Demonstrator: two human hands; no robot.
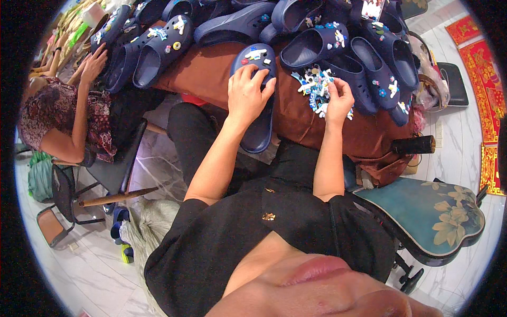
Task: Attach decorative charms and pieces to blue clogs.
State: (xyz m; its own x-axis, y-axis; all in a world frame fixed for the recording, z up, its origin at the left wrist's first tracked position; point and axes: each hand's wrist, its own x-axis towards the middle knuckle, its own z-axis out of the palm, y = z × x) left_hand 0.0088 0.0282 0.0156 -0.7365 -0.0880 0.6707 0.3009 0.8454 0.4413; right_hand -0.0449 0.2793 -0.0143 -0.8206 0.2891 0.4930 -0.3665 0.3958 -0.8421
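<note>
left hand (248, 95) flat on a navy clog (259, 100) on the brown-covered desk (211, 74), a few charms already on its toe; right hand (338, 100) pinching into the loose charm pile (317, 87); finished-looking clogs (338, 47) stacked behind, plenty of charms left.

Clog (257, 100) on cloth (211, 74), charm pile (317, 87) right of it

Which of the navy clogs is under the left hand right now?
The lone clog hanging over the brown table's front edge, under the left hand; the others sit piled farther back.
</note>
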